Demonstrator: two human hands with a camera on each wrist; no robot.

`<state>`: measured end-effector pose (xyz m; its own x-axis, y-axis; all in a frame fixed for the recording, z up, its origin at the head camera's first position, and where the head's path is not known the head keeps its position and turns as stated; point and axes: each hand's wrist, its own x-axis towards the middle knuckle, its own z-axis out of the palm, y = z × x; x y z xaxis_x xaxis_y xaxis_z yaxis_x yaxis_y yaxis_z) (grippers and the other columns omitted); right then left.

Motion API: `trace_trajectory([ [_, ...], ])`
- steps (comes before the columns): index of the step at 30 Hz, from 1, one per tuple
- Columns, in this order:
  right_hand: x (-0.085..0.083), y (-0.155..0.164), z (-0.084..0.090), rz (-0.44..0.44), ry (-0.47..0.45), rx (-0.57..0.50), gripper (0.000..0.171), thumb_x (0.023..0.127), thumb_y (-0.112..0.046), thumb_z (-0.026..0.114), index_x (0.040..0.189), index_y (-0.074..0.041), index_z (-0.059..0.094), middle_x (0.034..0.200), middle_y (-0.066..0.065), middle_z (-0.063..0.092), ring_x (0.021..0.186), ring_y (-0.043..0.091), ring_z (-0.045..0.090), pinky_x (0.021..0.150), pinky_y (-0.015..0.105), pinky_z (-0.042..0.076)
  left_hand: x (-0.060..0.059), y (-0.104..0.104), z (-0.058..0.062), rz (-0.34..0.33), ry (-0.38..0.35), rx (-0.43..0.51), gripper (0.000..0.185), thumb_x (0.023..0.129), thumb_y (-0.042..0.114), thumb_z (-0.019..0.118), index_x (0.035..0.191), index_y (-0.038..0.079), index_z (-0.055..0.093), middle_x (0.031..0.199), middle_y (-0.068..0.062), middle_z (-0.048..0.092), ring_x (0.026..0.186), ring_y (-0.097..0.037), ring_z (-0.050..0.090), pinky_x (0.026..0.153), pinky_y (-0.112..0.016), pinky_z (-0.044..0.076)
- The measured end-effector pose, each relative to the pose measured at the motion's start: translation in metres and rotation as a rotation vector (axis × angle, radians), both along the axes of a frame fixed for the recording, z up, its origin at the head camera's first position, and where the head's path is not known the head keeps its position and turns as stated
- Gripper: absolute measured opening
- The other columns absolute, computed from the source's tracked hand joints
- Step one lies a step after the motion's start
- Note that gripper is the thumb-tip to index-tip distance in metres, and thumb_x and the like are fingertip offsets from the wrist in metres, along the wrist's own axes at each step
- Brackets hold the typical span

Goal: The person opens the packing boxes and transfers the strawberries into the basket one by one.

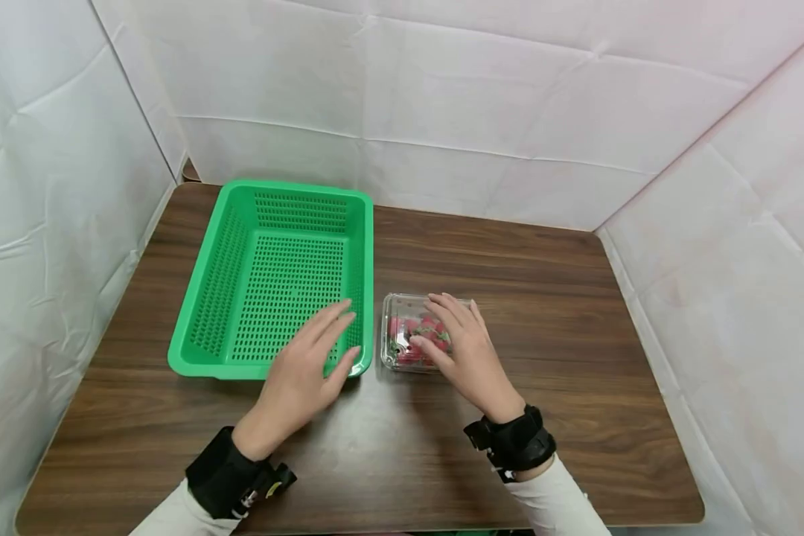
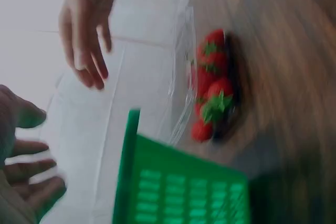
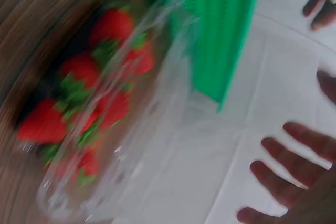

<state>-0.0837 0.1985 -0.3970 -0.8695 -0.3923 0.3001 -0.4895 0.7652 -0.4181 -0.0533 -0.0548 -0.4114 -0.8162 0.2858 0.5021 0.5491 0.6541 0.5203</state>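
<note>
A clear plastic box of strawberries sits on the table, just right of a green plastic basket. In the right wrist view red strawberries with green leaves show through the clear plastic. My right hand hovers above the box's right side, fingers spread and holding nothing. Over the basket's near right corner is my left hand, its fingers extended and nothing in its grasp. The left wrist view shows both hands apart from the strawberries.
The brown wooden table is bounded by white cloth walls at the back and sides. Each wrist wears a black strap with a small camera. The basket's raised rim stands beside the box.
</note>
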Motion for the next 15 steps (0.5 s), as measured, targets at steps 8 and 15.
trace_trajectory([
  [8, -0.026, 0.029, -0.025, 0.099, -0.149, 0.246, 0.095, 0.072, -0.049, 0.08, 0.149, -0.012, 0.037, 0.154, 0.015, 0.035, 0.146, 0.039, 0.023, 0.114, 0.067, 0.015, 0.017, 0.023, -0.018, -0.286, -0.403, 0.307, 0.036, 0.098, 0.019, 0.058, 0.134, 0.013, 0.057, 0.132, -0.009, 0.06, 0.11, -0.019, 0.065, 0.087, -0.022, 0.054],
  [15, -0.04, 0.043, -0.042, 0.119, -0.289, 0.367, 0.121, 0.063, -0.058, 0.082, 0.157, -0.016, 0.018, 0.163, 0.016, 0.009, 0.149, 0.044, 0.004, 0.112, 0.072, 0.007, 0.027, 0.04, -0.047, -0.335, -0.687, 0.355, 0.03, 0.101, 0.026, 0.052, 0.129, 0.016, 0.06, 0.123, -0.006, 0.065, 0.106, -0.017, 0.065, 0.085, -0.025, 0.055],
])
